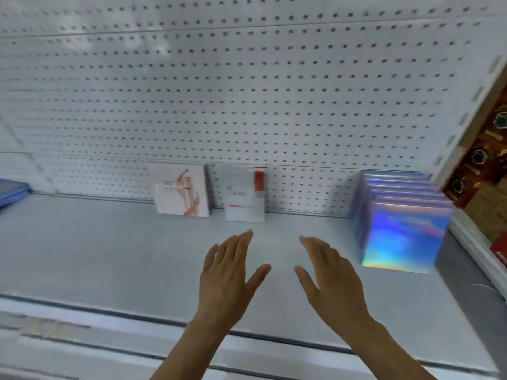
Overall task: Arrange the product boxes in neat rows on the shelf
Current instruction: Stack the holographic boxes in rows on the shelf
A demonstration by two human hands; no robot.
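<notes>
— Both forearms reach in over the shelf lip (109, 311), nearest to us. Left hand (227, 275) and right hand (329, 278) hover side by side above the bare shelf floor, backs up, fingers straight and together, thumbs spread toward each other. Neither hand holds or touches anything.

— Where are the boxes?

— Three lots, all toward the back. A white box with a pinkish figure (182, 192) stands upright against the pegboard (247, 91), left of centre. Just beside it on the right, with a narrow gap, stands a white box with a red stripe (245, 193), also upright, directly beyond the left hand's fingertips. Well apart to the right is a row of holographic boxes (400, 223), packed face to face from the pegboard toward the front, the front face shimmering blue and pink.

— Anything in the way of the hands?

— No, open shelf lies between them and the two white boxes. The holographic row sits close to the right hand's outer side, but apart from it.

— And around the edges?

— A blue item (11, 189) lies flat at the far left, partly cut off. On the right a slotted white upright (472, 111) bounds the bay, and past it are red-and-brown packages (477, 165), too blurred to read.
</notes>
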